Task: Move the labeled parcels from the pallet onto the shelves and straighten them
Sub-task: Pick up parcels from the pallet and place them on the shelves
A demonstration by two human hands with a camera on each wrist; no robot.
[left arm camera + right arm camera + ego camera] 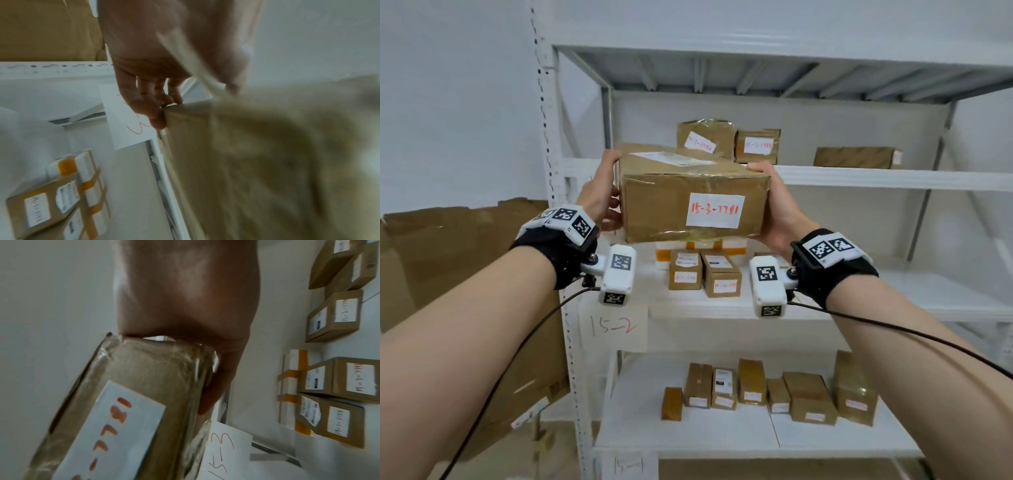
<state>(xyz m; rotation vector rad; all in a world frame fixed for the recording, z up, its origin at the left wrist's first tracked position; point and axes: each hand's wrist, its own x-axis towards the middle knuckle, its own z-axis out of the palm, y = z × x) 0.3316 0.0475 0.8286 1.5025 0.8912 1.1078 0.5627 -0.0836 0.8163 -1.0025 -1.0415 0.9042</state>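
The left hand (599,195) and right hand (777,209) hold a brown box (693,202), fingers (156,113) curled round its ends.

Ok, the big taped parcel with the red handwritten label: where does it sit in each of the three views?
Head: the parcel is at centre, held between the left hand and the right hand.
Left wrist: blurred, filling the right and lower part.
Right wrist: lower left, label toward the camera.
Shared landmark: the white and orange box.
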